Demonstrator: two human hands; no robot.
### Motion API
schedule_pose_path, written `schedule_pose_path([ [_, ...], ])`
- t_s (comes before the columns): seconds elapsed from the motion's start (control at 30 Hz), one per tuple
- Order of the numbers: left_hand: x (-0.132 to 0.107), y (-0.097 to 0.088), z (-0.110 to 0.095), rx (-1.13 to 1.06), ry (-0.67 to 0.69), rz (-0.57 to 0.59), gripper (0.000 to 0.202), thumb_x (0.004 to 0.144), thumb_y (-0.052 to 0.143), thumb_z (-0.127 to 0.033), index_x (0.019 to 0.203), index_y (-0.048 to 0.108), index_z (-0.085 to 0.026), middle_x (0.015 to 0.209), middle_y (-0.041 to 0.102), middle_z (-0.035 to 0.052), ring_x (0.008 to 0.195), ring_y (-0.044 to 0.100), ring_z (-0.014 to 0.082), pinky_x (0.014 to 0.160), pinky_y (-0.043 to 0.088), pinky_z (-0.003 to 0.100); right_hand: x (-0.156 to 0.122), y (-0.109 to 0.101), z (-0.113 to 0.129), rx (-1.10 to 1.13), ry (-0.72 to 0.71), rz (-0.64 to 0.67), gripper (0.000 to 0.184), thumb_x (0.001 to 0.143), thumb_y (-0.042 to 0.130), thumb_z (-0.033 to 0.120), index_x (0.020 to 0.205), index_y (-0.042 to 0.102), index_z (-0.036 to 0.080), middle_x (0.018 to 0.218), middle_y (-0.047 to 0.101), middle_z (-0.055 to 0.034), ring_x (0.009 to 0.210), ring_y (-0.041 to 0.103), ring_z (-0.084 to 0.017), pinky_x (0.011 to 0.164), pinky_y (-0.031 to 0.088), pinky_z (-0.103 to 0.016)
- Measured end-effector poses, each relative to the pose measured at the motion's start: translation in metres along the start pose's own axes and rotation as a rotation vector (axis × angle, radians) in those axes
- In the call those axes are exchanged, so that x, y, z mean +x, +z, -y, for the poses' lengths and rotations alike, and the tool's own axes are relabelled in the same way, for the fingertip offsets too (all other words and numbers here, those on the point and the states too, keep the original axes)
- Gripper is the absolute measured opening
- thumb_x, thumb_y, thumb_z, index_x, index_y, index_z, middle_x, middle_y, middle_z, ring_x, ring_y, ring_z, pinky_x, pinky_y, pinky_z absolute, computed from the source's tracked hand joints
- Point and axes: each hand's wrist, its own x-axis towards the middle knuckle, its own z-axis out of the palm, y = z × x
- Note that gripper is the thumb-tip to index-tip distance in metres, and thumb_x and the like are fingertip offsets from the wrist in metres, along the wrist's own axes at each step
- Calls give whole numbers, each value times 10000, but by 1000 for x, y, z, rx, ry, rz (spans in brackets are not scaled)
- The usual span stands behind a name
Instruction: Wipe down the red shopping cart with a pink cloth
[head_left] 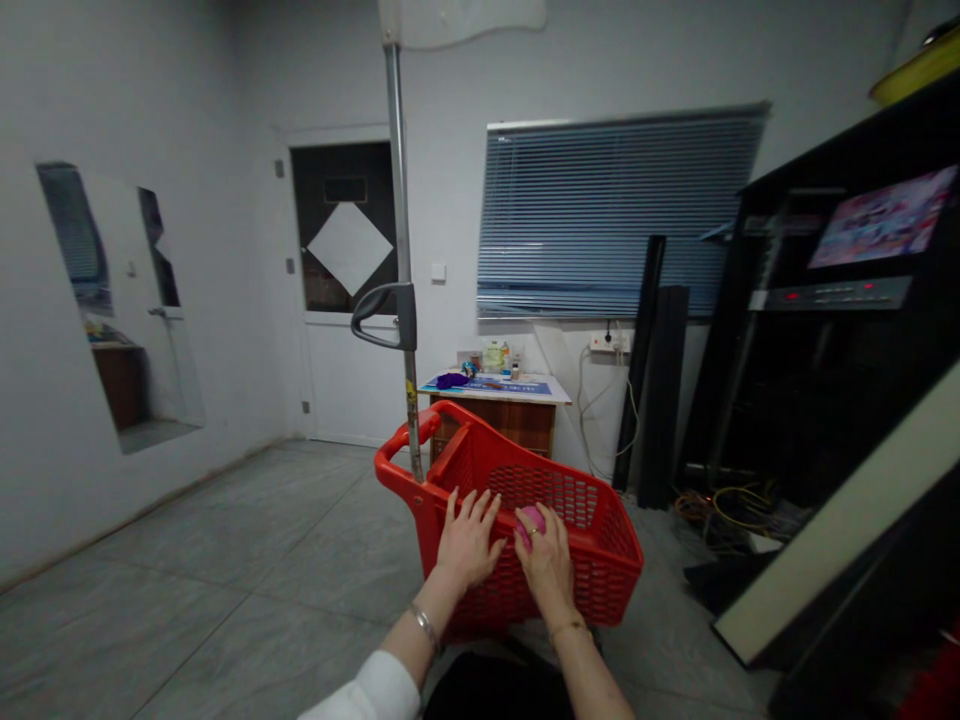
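A red plastic shopping cart (510, 470) with perforated walls stands right in front of me, its handle end at the left. My left hand (469, 540) lies over the near rim of the basket with fingers spread and holds nothing. Just to its right, my right hand (546, 560) is closed around a crumpled pink cloth (531, 520) at the same rim. Most of the cloth is hidden by the fingers. A tall metal pole (400, 190) with a grey loop grip (386, 318) rises from the cart's handle end.
Behind the cart, a small desk (499, 410) bears a purple cloth (451, 381) and several small bottles. On the right stand a black rack (817, 350) with a lit screen, loose cables (735, 505) and a leaning pale panel (840, 520). Grey floor (247, 560) lies at left.
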Motion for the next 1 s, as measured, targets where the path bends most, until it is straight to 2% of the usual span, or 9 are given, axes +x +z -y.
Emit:
schedule_pose_path([
  [0.13,-1,1,1,12,13,-16,644,921,499,-556,1493,400,-278,1531,474,46,1411,393,278,1226,128,569,2,-9,-20,-28,-17,54,320,913,509,271,1174,691,236,1279,576,-125,1191,511,-251,1018,475,-441],
  [0.23,-2,2,1,21,15,-29,633,923,502,-551,1490,404,-288,1526,481,40,1408,397,271,1227,139,562,1,-21,-53,-66,3,69,319,889,522,272,1149,702,224,1241,601,-120,1149,538,-247,1012,471,-426],
  [0.37,-3,6,0,22,14,-57,639,923,499,-560,1495,396,-294,1516,493,38,1405,396,278,1223,137,574,-6,-38,-100,-136,77,3,340,902,494,347,1116,716,202,1180,628,-137,1090,567,-254,965,483,-429],
  [0.47,-4,9,0,30,15,-69,670,915,495,-586,1506,379,-294,1510,498,46,1403,393,291,1220,131,585,-10,-40,-114,-162,97,-58,403,932,447,413,1123,711,176,1142,639,-153,1099,565,-260,966,475,-434],
  [0.6,-3,8,-1,17,4,-43,686,907,497,-598,1509,376,-293,1518,489,47,1407,386,298,1220,118,588,-12,-35,-112,-183,104,-103,458,945,424,472,1148,702,169,1198,606,-171,1163,520,-277,1002,447,-457],
  [0.77,-3,5,-3,-4,-6,-34,679,907,501,-591,1506,383,-293,1513,495,50,1406,387,299,1221,100,591,-7,-32,-101,-174,111,-101,421,950,401,402,1106,714,168,1188,603,-168,1143,521,-266,1000,445,-453],
  [0.9,-3,4,-5,23,5,-43,684,907,506,-581,1516,359,-306,1511,497,39,1411,374,298,1226,82,586,5,-26,-64,-97,99,-18,405,955,400,365,1208,663,187,1236,601,-147,1152,521,-247,999,452,-436],
  [1.0,-3,5,-4,40,10,-41,693,907,503,-581,1524,341,-310,1516,491,37,1417,361,301,1224,77,585,13,-17,-35,-16,50,76,398,967,419,412,1192,665,195,1254,603,-139,1163,521,-246,1002,455,-430],
])
